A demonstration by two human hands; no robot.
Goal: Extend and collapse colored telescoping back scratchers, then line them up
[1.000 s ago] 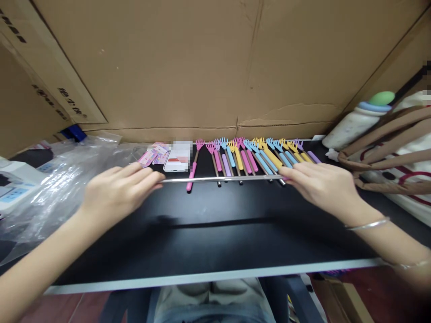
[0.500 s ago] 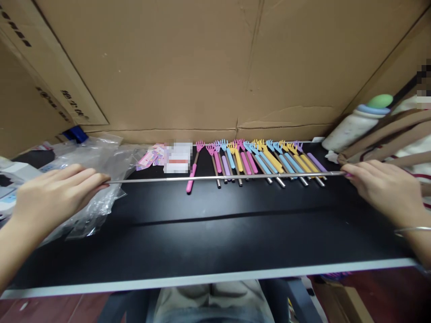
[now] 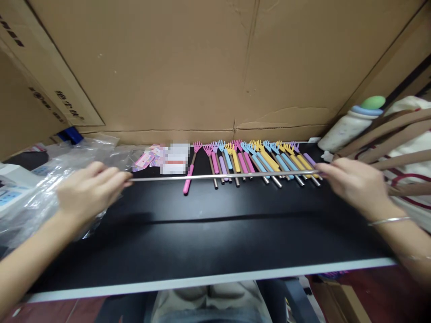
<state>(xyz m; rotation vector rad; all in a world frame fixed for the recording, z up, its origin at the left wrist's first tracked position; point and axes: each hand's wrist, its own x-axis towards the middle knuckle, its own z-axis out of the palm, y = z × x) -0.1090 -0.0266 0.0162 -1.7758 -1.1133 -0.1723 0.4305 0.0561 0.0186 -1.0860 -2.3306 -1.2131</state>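
Note:
A long thin telescopic metal rod (image 3: pixel 222 176) stretches level above the black table (image 3: pixel 208 242). My left hand (image 3: pixel 89 193) pinches its left end, and my right hand (image 3: pixel 353 184) pinches its right end. Behind the rod lies a row of several small back scratchers (image 3: pixel 256 159) with pink, blue, yellow and purple handles and claw heads pointing toward the cardboard. One pink scratcher (image 3: pixel 190 170) lies a little apart on the left of the row.
A cardboard wall (image 3: pixel 215 67) closes the back. Crumpled clear plastic bags (image 3: pixel 50 179) lie at the left with small pink packets (image 3: pixel 148 158) beside them. A white bottle (image 3: pixel 350 123) and a bag with brown straps (image 3: pixel 400 148) stand at the right.
The rod was pulled out from short to very long as my hands moved apart. Since half a second ago both hands have come back inward and the rod is somewhat shorter.

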